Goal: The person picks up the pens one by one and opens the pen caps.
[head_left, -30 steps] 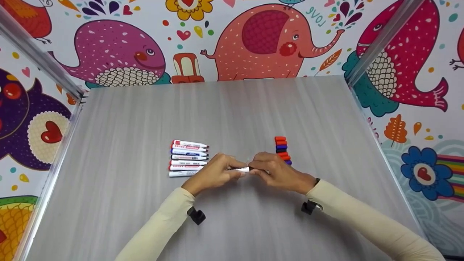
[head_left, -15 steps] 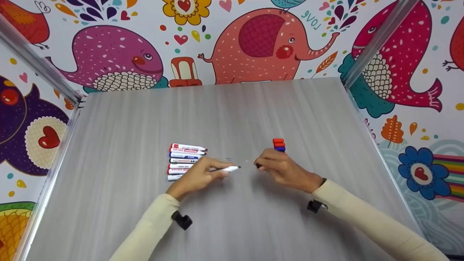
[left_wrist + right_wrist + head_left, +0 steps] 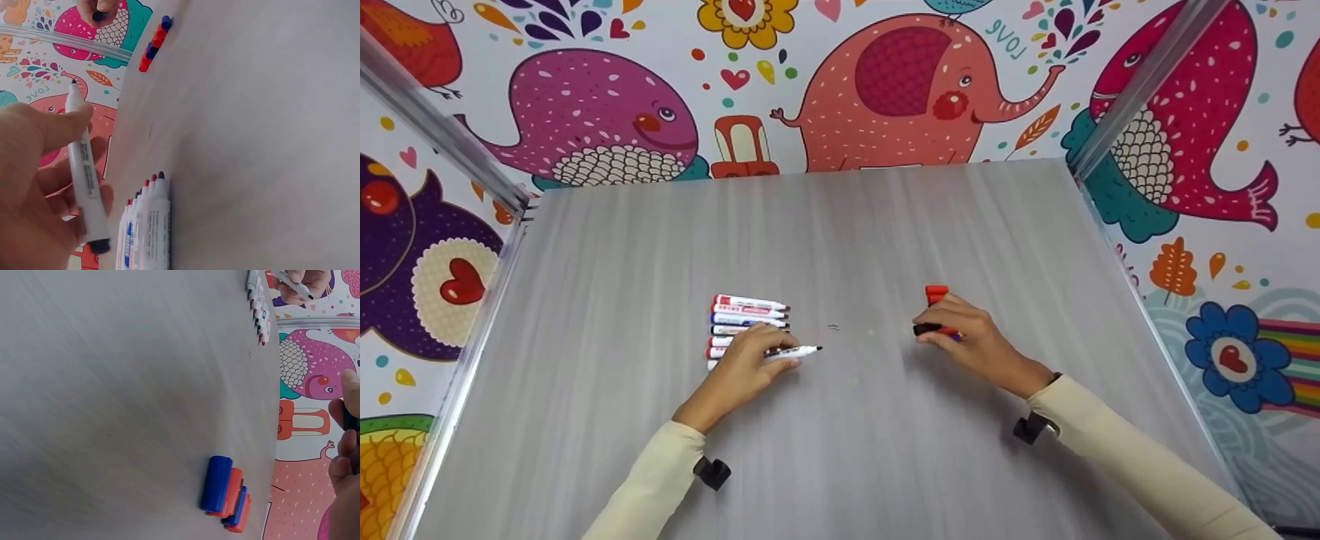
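Observation:
My left hand (image 3: pixel 750 362) holds an uncapped white marker (image 3: pixel 85 174) between thumb and fingers; its dark tip points right in the head view. Below that hand, a row of uncapped markers (image 3: pixel 748 310) lies on the table, tips to the right, partly hidden by the fingers. My right hand (image 3: pixel 971 334) pinches a black marker cap (image 3: pixel 927 328) close over a column of caps. That column of red and blue caps (image 3: pixel 216 484) is partly covered by the hand in the head view.
The grey wood-grain table (image 3: pixel 840 457) bears small dark marks (image 3: pixel 833 327) between the two rows. Patterned walls with cartoon animals close off the back and sides, with a clear rail (image 3: pixel 1159 82) at the right corner.
The black cap has come off the marker. My left hand has moved left with the marker toward the marker row, and my right hand has moved right with the cap toward the caps.

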